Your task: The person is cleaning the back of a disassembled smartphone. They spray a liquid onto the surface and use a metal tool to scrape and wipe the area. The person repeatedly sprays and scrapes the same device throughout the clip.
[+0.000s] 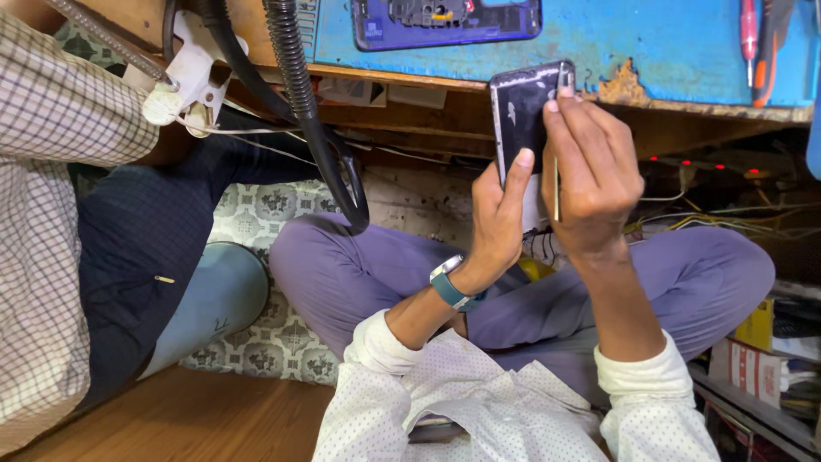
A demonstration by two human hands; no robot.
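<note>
Phone: a dark, scuffed phone (pixel 523 115) is held upright in the air, just below the front edge of the blue workbench (pixel 667 51), over the person's crossed legs.
Left hand: the left hand (pixel 496 218) grips the phone from below, thumb pressed flat on its dark face, the other fingers hidden behind it; a teal-strapped watch (pixel 448 282) sits on the wrist.
Right hand: the right hand (pixel 594 175) is closed on the phone's right edge, fingertips curled together at the top corner; a thin pale tool (pixel 557 184) seems to run down between hand and phone, though what it is cannot be told.
Legs: purple trousers (pixel 359 274), folded cross-legged, lie under both hands.
Workbench: near its back edge lies an opened blue phone body (pixel 449 21); at the right end stand red-handled tools (pixel 750 30).
Hose: a black ribbed hose (pixel 295 77) hangs from the bench's left part down toward the knee.
Neighbour: another person in a checked shirt (pixel 51 171) and dark trousers sits at the left.
Under bench: tangled wires (pixel 727 218) and small red lights show to the right.
</note>
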